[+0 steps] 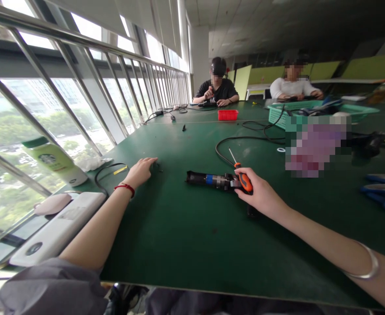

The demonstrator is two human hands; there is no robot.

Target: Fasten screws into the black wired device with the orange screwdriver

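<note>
My left hand (140, 170) reaches low over the green table, fingers stretched forward and the thumb apart. Beside its fingertips lie small dark pieces (159, 167), too small to name. In my right hand (258, 189) is a screwdriver (244, 181) with an orange and black handle, its thin shaft pointing up and away to the left. Under that hand lies a black cylindrical device (208, 180) with a blue band and bare metal parts. My right fingers seem to touch its right end, which they partly hide. A black cable runs behind it.
A green-capped bottle (54, 162) and a white box (59, 229) stand at the left by the railing. Further off are a red tray (227, 115) and a teal basket (277, 116) of parts. Blue-edged items (384, 190) lie at right. Two people sit across the table.
</note>
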